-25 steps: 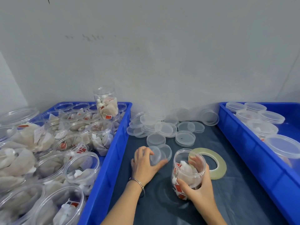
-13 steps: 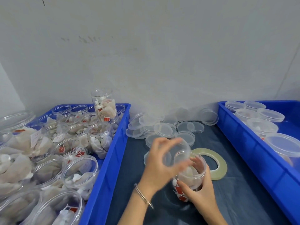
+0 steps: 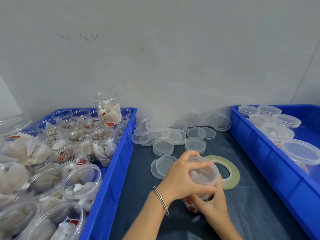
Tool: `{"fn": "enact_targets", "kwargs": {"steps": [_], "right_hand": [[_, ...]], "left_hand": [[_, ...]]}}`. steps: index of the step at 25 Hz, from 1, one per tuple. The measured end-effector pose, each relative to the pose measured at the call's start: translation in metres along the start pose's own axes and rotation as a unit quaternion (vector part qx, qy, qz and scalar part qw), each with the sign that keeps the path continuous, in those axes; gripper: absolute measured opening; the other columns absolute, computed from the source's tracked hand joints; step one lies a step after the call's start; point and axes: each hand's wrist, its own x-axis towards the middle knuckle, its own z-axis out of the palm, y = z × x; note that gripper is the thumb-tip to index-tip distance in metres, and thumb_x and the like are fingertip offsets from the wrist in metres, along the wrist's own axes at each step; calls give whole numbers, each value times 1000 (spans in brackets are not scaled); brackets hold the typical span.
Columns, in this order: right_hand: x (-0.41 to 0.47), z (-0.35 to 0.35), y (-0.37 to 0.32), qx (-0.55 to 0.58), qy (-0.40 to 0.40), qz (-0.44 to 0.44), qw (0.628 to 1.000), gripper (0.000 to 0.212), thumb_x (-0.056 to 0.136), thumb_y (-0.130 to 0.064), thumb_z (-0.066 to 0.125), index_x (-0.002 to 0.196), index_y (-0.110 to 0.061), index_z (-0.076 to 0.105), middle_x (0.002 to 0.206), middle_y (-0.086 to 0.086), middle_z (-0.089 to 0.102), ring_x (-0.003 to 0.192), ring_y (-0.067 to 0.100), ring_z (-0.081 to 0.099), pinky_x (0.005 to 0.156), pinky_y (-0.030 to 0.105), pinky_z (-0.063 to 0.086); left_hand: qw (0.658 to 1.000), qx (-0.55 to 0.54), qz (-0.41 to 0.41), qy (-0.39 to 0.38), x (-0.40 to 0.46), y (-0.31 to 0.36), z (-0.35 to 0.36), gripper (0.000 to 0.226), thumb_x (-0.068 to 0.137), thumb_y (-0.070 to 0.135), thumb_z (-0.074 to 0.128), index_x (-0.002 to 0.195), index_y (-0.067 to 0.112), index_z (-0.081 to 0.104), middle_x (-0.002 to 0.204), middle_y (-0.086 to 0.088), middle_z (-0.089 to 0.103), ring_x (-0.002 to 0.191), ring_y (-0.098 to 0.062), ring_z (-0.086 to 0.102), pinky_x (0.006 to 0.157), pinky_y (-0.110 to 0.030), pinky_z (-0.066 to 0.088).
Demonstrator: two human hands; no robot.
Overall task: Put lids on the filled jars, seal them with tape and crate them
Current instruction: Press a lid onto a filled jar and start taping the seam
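A clear jar (image 3: 190, 204) filled with pale sachets stands on the dark blue cloth near the front. My right hand (image 3: 213, 203) grips its lower body from the right. A clear plastic lid (image 3: 205, 171) sits on the jar's mouth, and my left hand (image 3: 185, 177) curls over it from the left, fingers across the top and thumb under the rim. A ring of pale tape (image 3: 230, 172) lies flat just behind and right of the jar. Loose clear lids (image 3: 173, 134) are heaped further back, two more lids (image 3: 161, 166) left of my hands.
A blue crate (image 3: 110, 170) on the left is packed with open filled jars, one tall jar (image 3: 108, 110) standing on top at its back. A second blue crate (image 3: 270, 158) on the right holds lidded jars (image 3: 302, 151). A grey wall closes the back.
My left hand lifted a lid from the cloth, carried it right and set it down over the jar's mouth. My right hand stayed on the jar.
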Motion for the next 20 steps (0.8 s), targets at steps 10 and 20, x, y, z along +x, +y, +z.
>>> {"fn": "enact_targets", "kwargs": {"steps": [10,20], "right_hand": [[4,6,-13,2,-23,-21,1000,77,58,-13,83,120,-44,49,115,-16,63,104,1,63,76,10,50],[20,-61,-30,45,-226,80,970,82,71,-7,58,143,-34,29,147,-16,40,140,11,32,107,30,37]], "left_hand": [[989,-88,64,99,-9,-16,7,56,60,18,89,112,27,70,130,9,47,121,-1,48,97,-17,42],[970,-237,11,49,-18,-33,33,119,52,1,90,144,26,21,133,13,50,126,-2,47,101,-15,38]]}}
